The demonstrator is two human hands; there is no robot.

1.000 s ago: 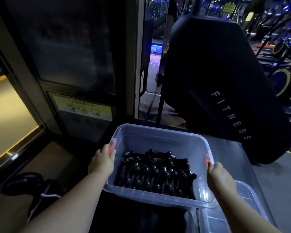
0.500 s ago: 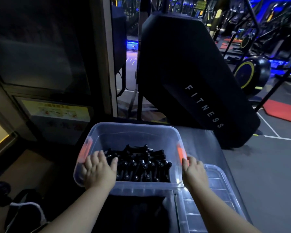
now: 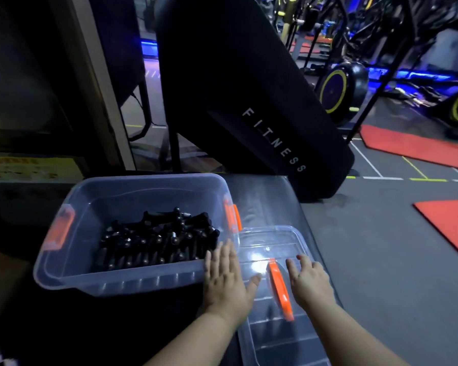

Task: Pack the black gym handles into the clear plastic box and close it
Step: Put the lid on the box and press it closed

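Beside box (image 3: 132, 282) | lid (image 3: 275, 240) below left hand (image 3: 226, 281), right hand (image 3: 311, 282) | handles (image 3: 156, 244) left of fingers (image 3: 224, 256)

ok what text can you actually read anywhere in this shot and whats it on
"FITNESS": white letters running down the slanted black machine panel.
Yellow notice at the left edge: reddish print, too blurred to read.
Clear plastic box and lid: no text visible.
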